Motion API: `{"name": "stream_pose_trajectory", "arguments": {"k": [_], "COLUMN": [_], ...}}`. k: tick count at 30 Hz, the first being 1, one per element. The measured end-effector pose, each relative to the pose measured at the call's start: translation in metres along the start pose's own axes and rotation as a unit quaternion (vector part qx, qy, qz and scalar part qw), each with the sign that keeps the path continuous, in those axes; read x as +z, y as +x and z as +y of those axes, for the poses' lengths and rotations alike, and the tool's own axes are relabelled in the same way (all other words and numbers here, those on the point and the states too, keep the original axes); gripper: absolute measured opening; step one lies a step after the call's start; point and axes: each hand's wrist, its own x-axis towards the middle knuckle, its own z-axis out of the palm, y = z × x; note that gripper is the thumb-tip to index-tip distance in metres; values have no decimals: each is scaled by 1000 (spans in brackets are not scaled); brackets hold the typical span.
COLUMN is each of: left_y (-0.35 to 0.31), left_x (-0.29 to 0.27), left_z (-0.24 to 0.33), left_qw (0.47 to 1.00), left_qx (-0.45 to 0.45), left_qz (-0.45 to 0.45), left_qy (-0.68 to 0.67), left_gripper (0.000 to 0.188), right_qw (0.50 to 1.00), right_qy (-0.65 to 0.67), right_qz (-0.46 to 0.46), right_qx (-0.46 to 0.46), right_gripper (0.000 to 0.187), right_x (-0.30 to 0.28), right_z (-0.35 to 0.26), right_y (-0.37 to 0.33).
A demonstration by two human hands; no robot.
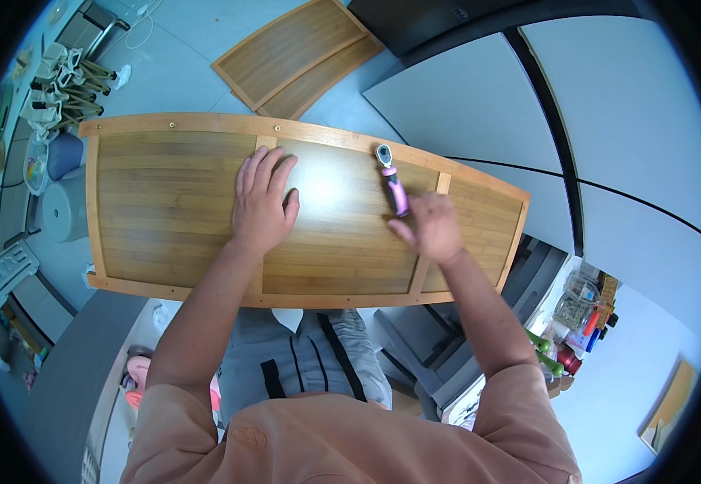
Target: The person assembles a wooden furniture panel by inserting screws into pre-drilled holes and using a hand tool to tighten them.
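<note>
The left hand (pixel 263 208) lies spread, empty, on the wooden panel (pixel 342 250), likely steadying it; the wrench (pixel 392 182) rests there, within reach. The right hand (pixel 433 227) is half curled beside its handle; any grip, I cannot tell.

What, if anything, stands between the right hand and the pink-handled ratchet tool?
Nothing visible does: the right hand is just beside the ratchet tool, over the wooden panel. Whether they touch is unclear. The left hand lies farther left.

Pink-and-black ratchet (pixel 393 184), brown-striped wooden panel (pixel 338 234), grey trousers (pixel 306 367), salmon shirt (pixel 350 444)
</note>
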Motion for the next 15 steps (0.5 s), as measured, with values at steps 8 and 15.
{"name": "stream_pose_trajectory", "arguments": {"k": [8, 15], "left_y": [1, 1], "left_x": [-1, -1], "left_z": [4, 2], "left_qw": [1000, 1000], "left_qx": [-3, 5], "left_qz": [-10, 14], "left_qy": [-8, 3], "left_gripper": [55, 52], "right_qw": [980, 988], "right_qy": [24, -78], "right_qz": [113, 102], "right_qx": [-160, -80], "right_gripper": [7, 15], "right_x": [17, -6], "right_z": [-45, -21], "right_y": [86, 154]}}
